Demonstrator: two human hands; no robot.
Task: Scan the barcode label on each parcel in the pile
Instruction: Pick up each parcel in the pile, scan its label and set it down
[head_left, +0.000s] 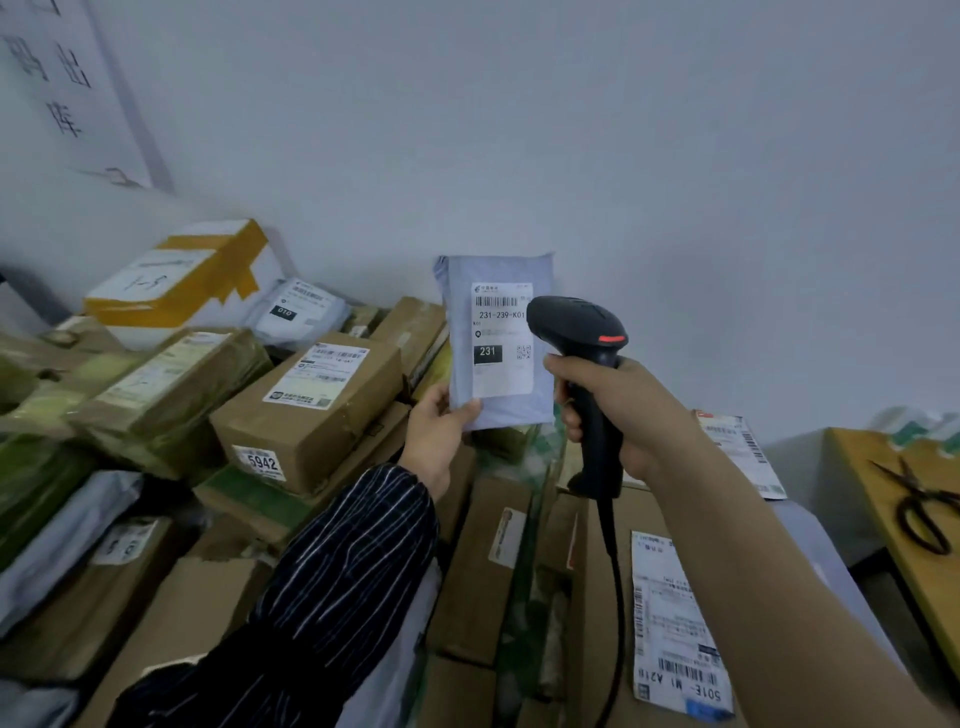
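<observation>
Sleeve (332, 597): striped, on left arm.
Right hand (623, 410): grips scanner (576, 322) beside label (501, 338).
Left hand (436, 431): pinches mailer (519, 410) by lower corner.

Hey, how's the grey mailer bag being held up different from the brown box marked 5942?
The grey mailer bag is flat, soft plastic; the 5942 cardboard box is a bulky brown carton. The bag is held upright by the left hand, facing the scanner in the right hand; the box lies in the pile, untouched. Each carries a white barcode label: the bag's, the box's.
</observation>
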